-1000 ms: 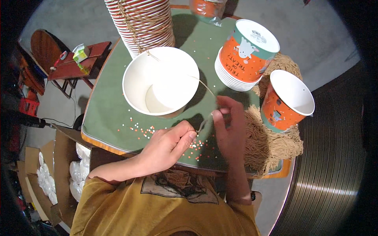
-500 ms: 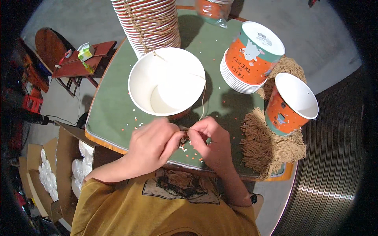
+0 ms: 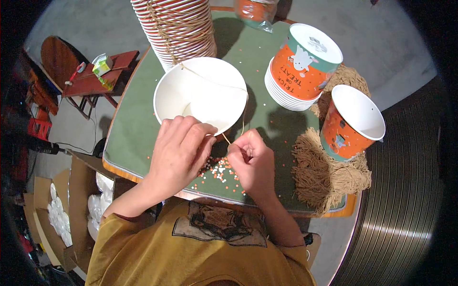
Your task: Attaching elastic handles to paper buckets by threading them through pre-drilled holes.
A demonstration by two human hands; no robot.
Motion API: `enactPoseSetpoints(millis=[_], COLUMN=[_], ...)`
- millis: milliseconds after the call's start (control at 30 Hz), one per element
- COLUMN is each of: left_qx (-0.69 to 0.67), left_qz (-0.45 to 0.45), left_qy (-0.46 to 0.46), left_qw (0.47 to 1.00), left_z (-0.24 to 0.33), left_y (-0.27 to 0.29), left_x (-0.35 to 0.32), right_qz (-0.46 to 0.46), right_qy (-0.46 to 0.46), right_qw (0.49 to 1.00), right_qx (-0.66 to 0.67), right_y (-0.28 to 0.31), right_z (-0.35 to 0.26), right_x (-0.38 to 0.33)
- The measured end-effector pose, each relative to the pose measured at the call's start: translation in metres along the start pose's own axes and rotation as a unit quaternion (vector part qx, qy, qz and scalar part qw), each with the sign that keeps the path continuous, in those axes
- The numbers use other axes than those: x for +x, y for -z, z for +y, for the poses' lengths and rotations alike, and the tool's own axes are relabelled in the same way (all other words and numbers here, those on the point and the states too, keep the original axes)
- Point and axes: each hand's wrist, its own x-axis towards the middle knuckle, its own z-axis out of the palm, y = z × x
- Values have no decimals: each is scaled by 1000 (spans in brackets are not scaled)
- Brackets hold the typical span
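Observation:
A white-lined paper bucket (image 3: 210, 102) stands tilted toward me on the green table. My left hand (image 3: 179, 150) is at its near rim, fingers curled over the edge and closed on it. Tan string (image 3: 210, 82) runs from the far rim across the opening and down outside the right side. My right hand (image 3: 253, 164) pinches this string, and a short end sticks out toward the near rim. Small orange and white paper dots (image 3: 219, 170) lie scattered on the table between my hands.
A tall stack of buckets with strings (image 3: 179, 33) stands behind. To the right are an upside-down orange bucket stack (image 3: 303, 66), an upright orange bucket (image 3: 350, 124) and bundles of tan string (image 3: 324, 176). Cardboard boxes (image 3: 83, 200) stand at lower left.
My left hand has risen from the dots to the bucket's near rim. My right hand has moved slightly apart from it, and the string end now shows above its fingers.

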Motion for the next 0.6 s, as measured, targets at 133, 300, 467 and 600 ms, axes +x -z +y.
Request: enactPoseSetpoints(millis=[133, 300, 467, 600], left_qx=[-27, -45, -46, -49], left_qz=[6, 8, 6, 6], left_qy=[15, 24, 26, 31], left_qw=[1000, 999, 999, 998], left_z=[0, 1, 1, 1], left_y=[-2, -2, -2, 0], left_x=[0, 1, 1, 1], right_qz=[3, 0, 4, 16], right_qy=[-9, 3, -4, 17], right_qw=[1000, 1000, 1000, 999], right_qx=[-6, 19, -1, 24], right_y=[-1, -2, -4, -9], right_z=[-2, 3, 1, 3], right_x=[0, 2, 5, 10])
